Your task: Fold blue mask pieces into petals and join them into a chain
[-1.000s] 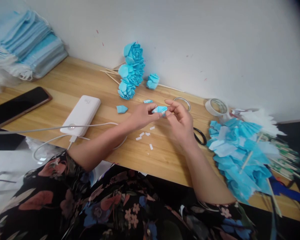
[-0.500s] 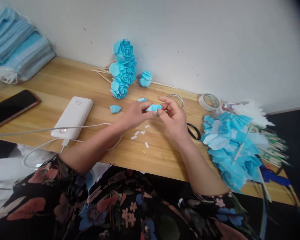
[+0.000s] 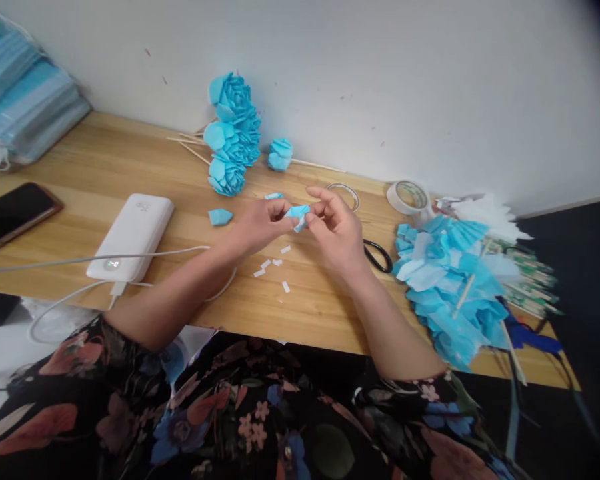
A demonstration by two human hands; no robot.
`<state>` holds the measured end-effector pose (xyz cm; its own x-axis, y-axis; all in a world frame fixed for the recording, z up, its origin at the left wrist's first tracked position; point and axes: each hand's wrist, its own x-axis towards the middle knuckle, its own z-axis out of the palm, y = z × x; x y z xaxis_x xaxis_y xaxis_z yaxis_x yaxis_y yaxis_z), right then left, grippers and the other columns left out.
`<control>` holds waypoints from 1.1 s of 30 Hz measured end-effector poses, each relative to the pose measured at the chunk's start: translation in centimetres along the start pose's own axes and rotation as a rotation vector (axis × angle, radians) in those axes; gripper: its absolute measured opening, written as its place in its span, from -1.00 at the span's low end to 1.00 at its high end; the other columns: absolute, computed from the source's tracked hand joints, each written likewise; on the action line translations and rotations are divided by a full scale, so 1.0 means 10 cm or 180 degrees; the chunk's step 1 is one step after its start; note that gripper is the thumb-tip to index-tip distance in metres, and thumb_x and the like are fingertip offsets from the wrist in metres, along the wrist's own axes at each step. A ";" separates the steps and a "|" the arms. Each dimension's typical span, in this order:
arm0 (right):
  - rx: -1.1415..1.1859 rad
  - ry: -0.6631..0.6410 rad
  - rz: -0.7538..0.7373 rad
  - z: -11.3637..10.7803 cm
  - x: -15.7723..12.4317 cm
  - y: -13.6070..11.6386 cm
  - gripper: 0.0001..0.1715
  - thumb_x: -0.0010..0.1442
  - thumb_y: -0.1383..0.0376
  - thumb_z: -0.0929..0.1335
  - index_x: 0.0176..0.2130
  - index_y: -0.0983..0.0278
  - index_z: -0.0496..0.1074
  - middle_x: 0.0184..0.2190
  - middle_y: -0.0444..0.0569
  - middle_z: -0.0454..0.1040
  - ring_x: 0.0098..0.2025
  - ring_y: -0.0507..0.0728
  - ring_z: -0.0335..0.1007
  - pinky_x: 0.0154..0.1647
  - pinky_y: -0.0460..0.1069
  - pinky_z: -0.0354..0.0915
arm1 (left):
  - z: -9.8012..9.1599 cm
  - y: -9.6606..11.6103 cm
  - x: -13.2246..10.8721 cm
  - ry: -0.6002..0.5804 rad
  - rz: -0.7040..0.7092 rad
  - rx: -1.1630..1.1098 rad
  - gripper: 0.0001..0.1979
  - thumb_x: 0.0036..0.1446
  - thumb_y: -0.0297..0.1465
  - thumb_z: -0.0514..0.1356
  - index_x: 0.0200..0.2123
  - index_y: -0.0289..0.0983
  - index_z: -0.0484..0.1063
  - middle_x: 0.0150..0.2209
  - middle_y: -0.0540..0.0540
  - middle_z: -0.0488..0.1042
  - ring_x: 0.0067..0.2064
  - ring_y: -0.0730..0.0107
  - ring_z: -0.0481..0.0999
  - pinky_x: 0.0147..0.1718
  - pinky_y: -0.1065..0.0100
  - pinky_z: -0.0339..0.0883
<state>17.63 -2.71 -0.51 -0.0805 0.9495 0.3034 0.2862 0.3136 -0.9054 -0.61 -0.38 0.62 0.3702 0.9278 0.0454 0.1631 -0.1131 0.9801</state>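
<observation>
My left hand point(image 3: 260, 227) and my right hand point(image 3: 335, 230) meet above the middle of the wooden table point(image 3: 130, 160), and both pinch a small folded blue paper piece point(image 3: 297, 215) between fingertips. Loose blue folded pieces lie close by: one point(image 3: 220, 216) to the left and a smaller one point(image 3: 273, 196) just behind my left hand. Small white paper scraps point(image 3: 273, 265) are scattered on the table under my hands. Several finished blue paper flowers on sticks point(image 3: 233, 130) lie by the wall.
A white power bank point(image 3: 133, 235) with a cable and a dark phone point(image 3: 13, 217) lie at the left, a stack of blue masks point(image 3: 23, 93) at far left. Black scissors point(image 3: 377, 257), tape rolls point(image 3: 407, 197) and a heap of blue paper with sticks point(image 3: 455, 287) lie at the right.
The view has drifted, so everything sits further left in the frame. My hands stay together on the blue paper piece, which has tilted slightly between my fingers.
</observation>
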 end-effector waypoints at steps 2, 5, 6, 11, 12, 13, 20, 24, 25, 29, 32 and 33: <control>0.0053 0.0087 -0.0043 -0.02 0.00 -0.01 -0.60 0.33 0.14 0.34 0.13 0.10 0.42 -0.26 -0.13 0.55 -0.20 0.10 0.51 -0.15 0.06 0.46 | 0.00 0.00 0.01 0.0087 -0.0036 -0.0049 -0.77 0.06 -0.27 0.29 -0.49 -0.25 0.37 -0.49 0.03 0.40 -0.40 0.45 0.33 -0.36 0.36 0.20; -0.0196 0.0361 -0.0220 -0.04 -0.01 -0.09 -0.79 0.35 0.16 0.33 -0.05 0.12 0.47 -0.28 -0.13 0.55 -0.24 0.09 0.48 -0.20 0.03 0.42 | 0.00 -0.01 0.02 0.0285 -0.0073 -0.0116 -0.81 0.04 -0.28 0.30 -0.47 -0.25 0.39 -0.49 0.03 0.41 -0.42 0.46 0.33 -0.37 0.37 0.21; -0.0375 0.0400 -0.0301 -0.04 -0.02 -0.13 -0.87 0.34 0.18 0.34 -0.15 0.13 0.48 -0.31 -0.13 0.54 -0.27 0.09 0.46 -0.22 0.03 0.40 | 0.00 -0.01 0.03 0.0331 -0.0077 -0.0137 -0.81 0.04 -0.28 0.29 -0.46 -0.26 0.40 -0.50 0.04 0.40 -0.43 0.47 0.33 -0.38 0.37 0.21; -0.1155 0.0216 -0.0670 -0.01 -0.04 -0.22 -0.81 0.27 0.28 0.35 -0.42 0.16 0.39 -0.44 -0.12 0.50 -0.34 0.11 0.37 -0.21 0.07 0.31 | -0.01 -0.01 0.02 0.0420 -0.0010 -0.0173 -0.81 0.06 -0.29 0.27 -0.47 -0.26 0.37 -0.51 0.04 0.40 -0.44 0.48 0.33 -0.37 0.37 0.21; -0.1245 0.0198 -0.0694 -0.01 -0.04 -0.21 -0.81 0.27 0.29 0.35 -0.42 0.17 0.39 -0.43 -0.11 0.50 -0.34 0.11 0.36 -0.21 0.08 0.29 | -0.01 -0.01 0.02 0.0416 0.0002 -0.0164 -0.81 0.06 -0.29 0.27 -0.48 -0.26 0.37 -0.51 0.04 0.40 -0.44 0.48 0.33 -0.37 0.37 0.22; -0.1309 0.0193 -0.0702 0.00 -0.04 -0.20 -0.81 0.27 0.30 0.34 -0.41 0.17 0.40 -0.42 -0.10 0.51 -0.34 0.11 0.36 -0.21 0.08 0.28 | -0.01 -0.01 0.01 0.0404 0.0007 -0.0158 -0.81 0.06 -0.30 0.27 -0.48 -0.26 0.37 -0.51 0.04 0.41 -0.44 0.48 0.34 -0.37 0.37 0.23; -0.1417 0.0178 -0.0582 0.01 -0.03 -0.15 -0.89 0.24 0.32 0.34 -0.34 0.17 0.46 -0.37 -0.09 0.56 -0.32 0.11 0.41 -0.20 0.06 0.30 | 0.00 -0.07 0.04 0.0315 0.0076 -0.0209 -0.83 0.07 -0.32 0.28 -0.44 -0.27 0.40 -0.48 0.03 0.43 -0.42 0.48 0.36 -0.36 0.38 0.25; -0.1440 0.0179 -0.0552 0.01 -0.03 -0.16 -0.89 0.26 0.30 0.36 -0.34 0.19 0.48 -0.38 -0.09 0.56 -0.32 0.10 0.42 -0.20 0.05 0.30 | 0.02 -0.13 0.06 0.0345 0.0214 -0.0149 -0.81 0.08 -0.32 0.33 -0.45 -0.26 0.40 -0.47 0.03 0.44 -0.40 0.45 0.39 -0.36 0.39 0.29; -0.1445 0.0176 -0.0542 0.01 -0.04 -0.16 -0.89 0.26 0.29 0.36 -0.34 0.20 0.48 -0.38 -0.09 0.56 -0.32 0.10 0.42 -0.20 0.05 0.30 | 0.02 -0.13 0.06 0.0355 0.0251 -0.0126 -0.79 0.08 -0.31 0.34 -0.46 -0.25 0.39 -0.47 0.03 0.44 -0.39 0.44 0.40 -0.36 0.39 0.29; -0.1430 0.0163 -0.0462 0.01 -0.04 -0.15 -0.89 0.25 0.30 0.36 -0.35 0.20 0.46 -0.38 -0.09 0.55 -0.32 0.10 0.42 -0.20 0.05 0.31 | 0.02 -0.14 0.05 0.0372 0.0346 -0.0058 -0.78 0.10 -0.32 0.34 -0.47 -0.24 0.37 -0.48 0.04 0.43 -0.39 0.44 0.40 -0.38 0.40 0.28; -0.1391 0.0159 -0.0393 0.01 -0.03 -0.14 -0.87 0.25 0.29 0.35 -0.36 0.20 0.45 -0.38 -0.09 0.55 -0.32 0.10 0.42 -0.19 0.05 0.31 | 0.02 -0.14 0.05 0.0373 0.0380 -0.0046 -0.77 0.10 -0.31 0.34 -0.48 -0.24 0.38 -0.49 0.04 0.42 -0.39 0.45 0.39 -0.38 0.40 0.26; -0.1382 0.0160 -0.0370 0.01 -0.03 -0.14 -0.87 0.25 0.28 0.35 -0.37 0.19 0.45 -0.38 -0.09 0.55 -0.32 0.10 0.42 -0.20 0.05 0.31 | 0.02 -0.14 0.05 0.0366 0.0393 -0.0058 -0.77 0.10 -0.31 0.34 -0.48 -0.24 0.38 -0.49 0.04 0.43 -0.39 0.45 0.39 -0.38 0.40 0.26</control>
<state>17.17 -3.47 0.61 -0.0926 0.9030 0.4195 0.6529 0.3731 -0.6591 -0.47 0.13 -0.74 0.2792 0.9420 0.1864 0.1060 -0.2232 0.9690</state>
